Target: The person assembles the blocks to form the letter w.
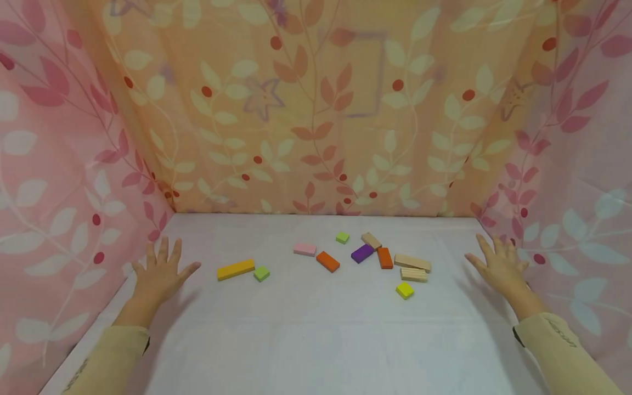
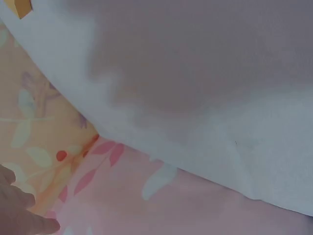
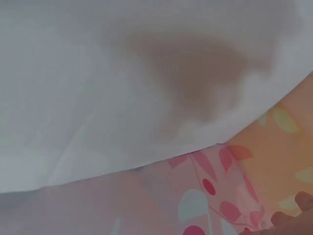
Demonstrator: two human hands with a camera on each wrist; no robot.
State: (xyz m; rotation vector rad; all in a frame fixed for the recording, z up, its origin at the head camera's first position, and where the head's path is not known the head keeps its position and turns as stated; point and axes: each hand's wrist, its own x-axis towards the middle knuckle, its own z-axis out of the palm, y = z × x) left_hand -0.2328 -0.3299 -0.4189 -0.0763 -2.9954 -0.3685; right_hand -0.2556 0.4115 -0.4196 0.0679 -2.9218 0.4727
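My left hand (image 1: 159, 277) is held over the left of the white table with its fingers spread, touching no block. Nearest to it lie a long yellow-orange block (image 1: 236, 270) and a small green block (image 1: 261, 274). On the right, my right hand (image 1: 501, 269) also hovers with spread fingers and holds nothing. A long plain wooden block (image 1: 412, 263), a ridged wooden block (image 1: 413, 275) and a yellow block (image 1: 405, 291) are the closest to it. In the left wrist view, only fingertips (image 2: 46, 225) show at the lower left; the right wrist view catches fingertips (image 3: 303, 200) at the lower right.
Mid-table lie a pink block (image 1: 305, 249), two orange blocks (image 1: 328, 261), another green block (image 1: 343, 237), a purple block (image 1: 362, 253) and a short wooden block (image 1: 371, 241). Leaf-patterned cloth (image 1: 316, 109) walls the back and both sides of the white table (image 1: 296, 340).
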